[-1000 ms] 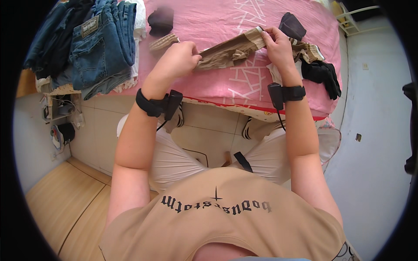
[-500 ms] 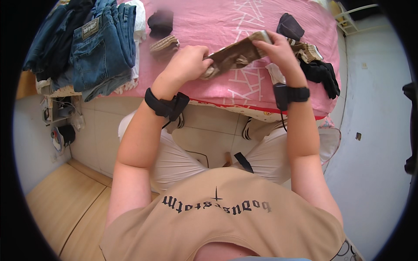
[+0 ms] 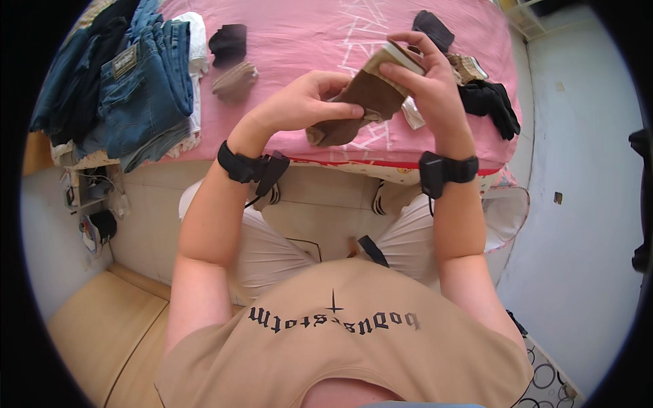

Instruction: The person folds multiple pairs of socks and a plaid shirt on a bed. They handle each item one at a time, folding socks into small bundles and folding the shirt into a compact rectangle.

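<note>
Between my hands, above the near part of the bed, is a brown sock [image 3: 364, 100] with a lighter cuff showing a white edge. My right hand [image 3: 430, 80] grips the cuff end, thumb on the near side and fingers over the far side. My left hand [image 3: 306, 100] pinches the sock's middle, its thumb across the top; the toe end hangs free below it. Just beyond my right hand lie a dark sock bundle [image 3: 433, 31], tan ribbed socks [image 3: 469, 67] and black socks [image 3: 493, 105]. A small white piece of cloth [image 3: 413, 113] is partly hidden beneath it.
On the pink bedspread [image 3: 292, 41], a dark folded bundle [image 3: 228, 45] and a tan folded bundle [image 3: 235, 81] sit left of my hands. Folded jeans [image 3: 146, 85] are stacked at the far left. A wooden surface [image 3: 102, 326] is at lower left, a pale wall [image 3: 571, 136] at right.
The sock, earlier stretched between both hands, is now tilted with its cuff toward me. My left hand has slid from the toe end to the sock's middle, closer to my right hand.
</note>
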`<state>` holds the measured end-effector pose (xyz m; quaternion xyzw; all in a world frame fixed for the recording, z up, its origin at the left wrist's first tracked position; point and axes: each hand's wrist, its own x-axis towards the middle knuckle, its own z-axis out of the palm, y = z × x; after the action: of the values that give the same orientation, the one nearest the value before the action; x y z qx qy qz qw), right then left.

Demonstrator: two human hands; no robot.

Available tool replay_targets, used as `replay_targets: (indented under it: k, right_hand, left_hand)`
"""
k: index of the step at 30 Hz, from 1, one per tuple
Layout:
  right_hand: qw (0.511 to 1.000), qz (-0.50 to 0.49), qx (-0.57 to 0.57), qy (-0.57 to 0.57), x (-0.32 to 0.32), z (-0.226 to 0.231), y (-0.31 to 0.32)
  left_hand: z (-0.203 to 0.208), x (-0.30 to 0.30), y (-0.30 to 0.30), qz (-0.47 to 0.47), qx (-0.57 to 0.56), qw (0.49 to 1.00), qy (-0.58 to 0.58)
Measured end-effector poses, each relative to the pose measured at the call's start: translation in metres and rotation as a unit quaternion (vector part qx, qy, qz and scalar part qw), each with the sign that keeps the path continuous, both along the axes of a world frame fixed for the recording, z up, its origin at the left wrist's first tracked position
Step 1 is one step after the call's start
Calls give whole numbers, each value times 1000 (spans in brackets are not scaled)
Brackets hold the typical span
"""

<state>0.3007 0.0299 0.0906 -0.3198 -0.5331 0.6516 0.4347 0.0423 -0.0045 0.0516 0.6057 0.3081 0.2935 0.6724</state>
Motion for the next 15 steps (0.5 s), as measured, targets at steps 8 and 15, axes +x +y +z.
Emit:
replay_targets:
  k: [8, 15]
  right_hand:
    - [972, 15, -229, -48, -15, -35, -3]
    - [992, 29, -121, -25, -25, -44, -10]
  left_hand:
    - [-9, 20, 4, 195, -15, 974, -113]
    - [-10, 10, 11, 192, 5, 979, -67]
